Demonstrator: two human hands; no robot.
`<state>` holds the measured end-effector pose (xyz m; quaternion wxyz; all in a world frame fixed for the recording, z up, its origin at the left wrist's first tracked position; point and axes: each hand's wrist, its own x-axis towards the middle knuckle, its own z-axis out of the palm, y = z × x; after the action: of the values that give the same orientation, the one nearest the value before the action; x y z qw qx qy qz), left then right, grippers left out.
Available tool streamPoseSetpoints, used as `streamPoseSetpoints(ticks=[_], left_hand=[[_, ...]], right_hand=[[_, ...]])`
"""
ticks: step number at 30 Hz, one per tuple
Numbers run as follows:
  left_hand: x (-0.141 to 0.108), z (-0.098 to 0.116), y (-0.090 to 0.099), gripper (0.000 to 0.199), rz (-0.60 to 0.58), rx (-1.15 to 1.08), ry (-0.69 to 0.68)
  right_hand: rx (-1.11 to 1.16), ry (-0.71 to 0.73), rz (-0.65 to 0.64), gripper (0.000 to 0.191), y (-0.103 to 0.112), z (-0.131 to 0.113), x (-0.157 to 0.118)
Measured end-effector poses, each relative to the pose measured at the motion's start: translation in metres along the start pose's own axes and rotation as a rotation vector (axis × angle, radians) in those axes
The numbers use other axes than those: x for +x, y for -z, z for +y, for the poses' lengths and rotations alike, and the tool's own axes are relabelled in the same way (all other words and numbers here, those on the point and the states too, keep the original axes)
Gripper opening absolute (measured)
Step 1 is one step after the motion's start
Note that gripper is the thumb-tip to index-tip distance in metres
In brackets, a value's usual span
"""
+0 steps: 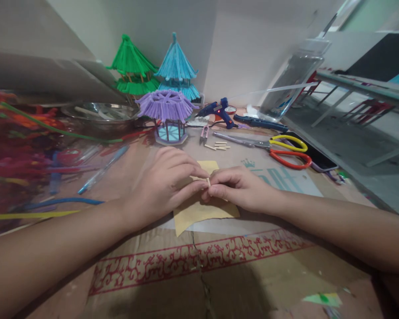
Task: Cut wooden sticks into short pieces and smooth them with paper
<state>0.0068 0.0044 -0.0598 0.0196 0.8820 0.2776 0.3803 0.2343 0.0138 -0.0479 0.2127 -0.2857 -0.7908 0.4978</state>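
Note:
A short pale wooden stick (pixel 208 181) stands between the fingertips of both hands. My left hand (pixel 172 179) pinches it between thumb and index finger from the left. From the right, my right hand (pixel 234 186) grips it with thumb and bent fingers, partly covering it. Beneath both hands lies a piece of yellow paper (pixel 189 219) with a curled front edge, resting on a white sheet (pixel 305 182) with green print. Just beyond the hands, several similar short sticks (pixel 221 146) lie beside small pink-handled snips (pixel 204 134).
Behind stand purple (pixel 168 106), green (pixel 133 57) and blue (pixel 175 62) pavilion models. A glue gun (pixel 219 110), scissors (pixel 290 153), a phone (pixel 314 155) and a clear bottle (pixel 292 84) sit right. A metal bowl (pixel 99 117), pen (pixel 102 170) and blurred pipe cleaners (pixel 16 155) lie left.

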Motion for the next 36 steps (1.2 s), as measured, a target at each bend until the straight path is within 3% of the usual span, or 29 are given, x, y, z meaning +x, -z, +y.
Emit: streamPoseSetpoints(ticks=[8, 15, 18, 24, 29, 36], left_hand=[[-0.0008, -0.0026, -0.0026, 0.023, -0.01, -0.006, -0.001], [0.0006, -0.0021, -0.0011, 0.017, -0.04, -0.065, 0.02], [0.0001, -0.0021, -0.001, 0.016, -0.03, -0.08, 0.053], [0.0008, -0.0021, -0.0036, 0.023, -0.026, -0.041, 0.128], [0.0034, -0.0012, -0.0058, 0.02, -0.116, -0.055, 0.139], [0.0025, -0.0009, -0.0102, 0.02, -0.225, -0.009, 0.097]], right_hand=[[0.085, 0.009, -0.05, 0.049, 0.0015, 0.0036, 0.0002], [0.075, -0.006, -0.073, 0.046, 0.0016, 0.0024, 0.0006], [0.099, -0.018, -0.018, 0.041, 0.0003, 0.0018, -0.0002], [0.245, -0.049, 0.234, 0.02, -0.0026, 0.0051, 0.0011], [0.358, 0.021, 0.198, 0.02, -0.0024, 0.0049, 0.0047], [0.108, 0.002, 0.174, 0.01, 0.0006, 0.0033, 0.0014]])
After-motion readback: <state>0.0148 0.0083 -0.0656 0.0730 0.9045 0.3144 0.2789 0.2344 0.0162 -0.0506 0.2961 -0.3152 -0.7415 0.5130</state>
